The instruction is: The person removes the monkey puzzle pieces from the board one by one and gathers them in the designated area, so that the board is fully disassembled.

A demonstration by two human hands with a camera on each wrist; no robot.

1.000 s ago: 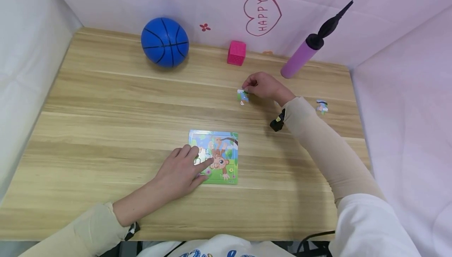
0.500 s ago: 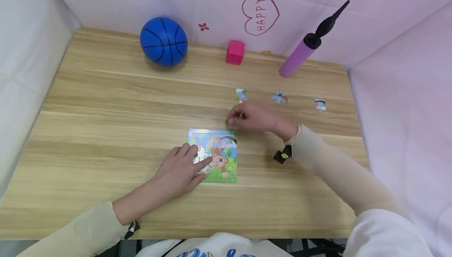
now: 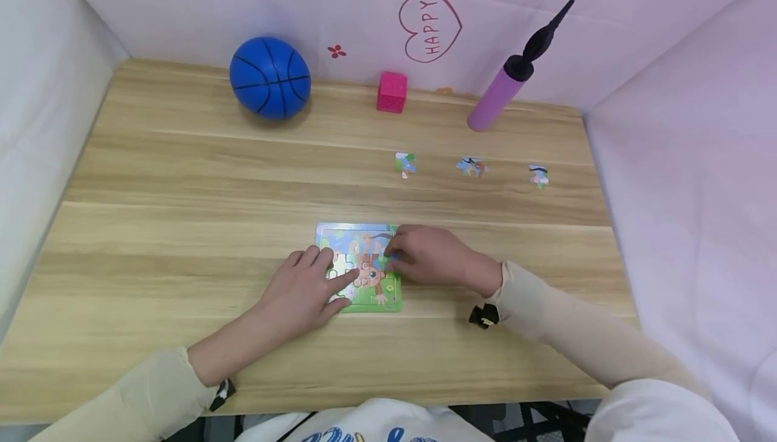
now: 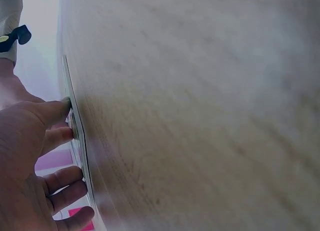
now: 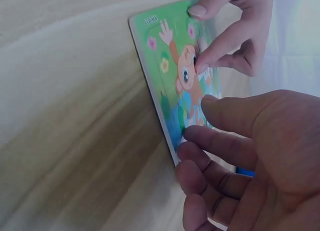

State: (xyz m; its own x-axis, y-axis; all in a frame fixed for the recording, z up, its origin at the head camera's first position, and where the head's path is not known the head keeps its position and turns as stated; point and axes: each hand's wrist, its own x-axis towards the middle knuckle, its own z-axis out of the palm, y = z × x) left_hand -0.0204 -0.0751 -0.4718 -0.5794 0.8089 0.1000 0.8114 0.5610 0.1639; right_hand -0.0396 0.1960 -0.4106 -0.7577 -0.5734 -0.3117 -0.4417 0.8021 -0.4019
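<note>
A square jigsaw puzzle (image 3: pixel 370 297) with a monkey picture lies flat on the table; a paler patch with piece outlines shows at its left part. My left hand (image 3: pixel 303 287) rests on the puzzle's left side with fingers spread, index finger on the picture. My right hand (image 3: pixel 434 253) is at the puzzle's upper right edge, thumb and bent fingers touching it. In the right wrist view, a gap shows between the thumb (image 5: pixel 220 108) and index finger; no loose piece is visible there. Behind lie three loose puzzle pieces: left piece (image 3: pixel 405 164), middle piece (image 3: pixel 472 166), right piece (image 3: pixel 538 175).
Along the back of the wooden table (image 3: pixel 182 192) stand a blue ball (image 3: pixel 270 77), a pink cube (image 3: pixel 392 92) and a purple hand pump (image 3: pixel 494 99) leaning on the back wall. White sheets (image 3: pixel 668 158) enclose the table at the sides and back.
My right hand has come from the left loose piece toward me, to the puzzle's upper right edge, uncovering the middle piece. The left hand stays on the puzzle. The view has shifted slightly.
</note>
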